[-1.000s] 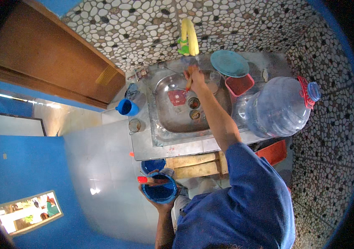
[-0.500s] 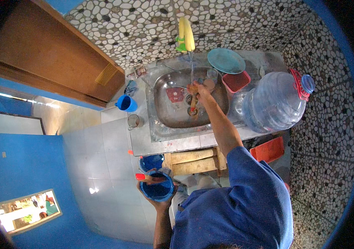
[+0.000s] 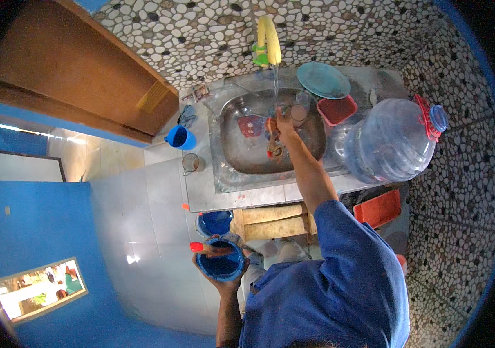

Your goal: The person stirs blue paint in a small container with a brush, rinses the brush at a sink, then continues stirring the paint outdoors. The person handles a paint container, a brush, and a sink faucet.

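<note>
My left hand (image 3: 228, 284) is wrapped around a small blue tub (image 3: 230, 272) below the counter edge. A brush with a red-tipped handle (image 3: 197, 247) lies across the tub's rim, its tip over the left side. Over the metal sink (image 3: 239, 168), my right hand (image 3: 284, 124) is closed under running water from the yellow tap (image 3: 269, 42). In its fingers is a wooden-handled brush (image 3: 273, 142) with a red end pointing down toward the drain; its bristles are hard to make out. A red piece (image 3: 251, 126) lies on the sink's bottom, beside the hand.
A blue mug (image 3: 181, 138) and a glass mug (image 3: 191, 164) stand left of the sink. To its right are a teal plate (image 3: 323, 80), a red tub (image 3: 337, 110) and a large clear water bottle (image 3: 389, 142). A wooden stool (image 3: 273, 223) and blue bucket (image 3: 215, 223) sit below.
My right hand has shifted slightly within the sink, and the brush has turned a little. My left hand keeps the tub in about the same place. The whole view has shifted slightly.
</note>
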The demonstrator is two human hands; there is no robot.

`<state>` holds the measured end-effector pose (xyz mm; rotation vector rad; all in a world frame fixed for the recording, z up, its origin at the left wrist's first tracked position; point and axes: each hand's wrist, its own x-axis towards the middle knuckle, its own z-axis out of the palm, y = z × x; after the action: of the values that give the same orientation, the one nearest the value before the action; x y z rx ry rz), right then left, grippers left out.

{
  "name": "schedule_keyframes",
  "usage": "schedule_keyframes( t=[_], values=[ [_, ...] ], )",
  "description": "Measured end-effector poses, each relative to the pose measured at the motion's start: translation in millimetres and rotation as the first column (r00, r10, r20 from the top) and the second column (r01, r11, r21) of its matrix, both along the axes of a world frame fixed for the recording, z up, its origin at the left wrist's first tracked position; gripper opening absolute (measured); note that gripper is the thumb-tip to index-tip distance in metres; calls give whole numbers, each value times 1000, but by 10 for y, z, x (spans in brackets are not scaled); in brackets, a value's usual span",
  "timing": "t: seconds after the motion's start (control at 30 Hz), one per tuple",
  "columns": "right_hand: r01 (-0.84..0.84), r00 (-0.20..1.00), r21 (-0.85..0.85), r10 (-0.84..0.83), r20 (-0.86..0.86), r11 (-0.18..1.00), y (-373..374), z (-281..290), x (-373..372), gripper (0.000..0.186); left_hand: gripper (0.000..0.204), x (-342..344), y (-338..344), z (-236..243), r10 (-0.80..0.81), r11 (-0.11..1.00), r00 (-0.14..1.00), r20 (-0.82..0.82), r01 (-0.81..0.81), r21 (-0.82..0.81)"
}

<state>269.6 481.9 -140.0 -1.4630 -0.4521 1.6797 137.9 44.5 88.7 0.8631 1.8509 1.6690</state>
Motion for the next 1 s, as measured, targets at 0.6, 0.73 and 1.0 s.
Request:
schedule_keyframes(
  t=[0.6,0.73,1.0],
  values=[
    [-61,922,-213,-27,-386,975,302,-178,227,18,128,-41,154,85,-61,998,997,-49,61,6],
    [-108,921,-156,40,-388,982,354,-290,234,21,127,-41,173,110,-70,997,997,-46,71,16],
    [7,977,-47,-17,-214,999,375,-622,162,34,130,-91,208,62,-114,993,990,-83,116,18]
  ],
)
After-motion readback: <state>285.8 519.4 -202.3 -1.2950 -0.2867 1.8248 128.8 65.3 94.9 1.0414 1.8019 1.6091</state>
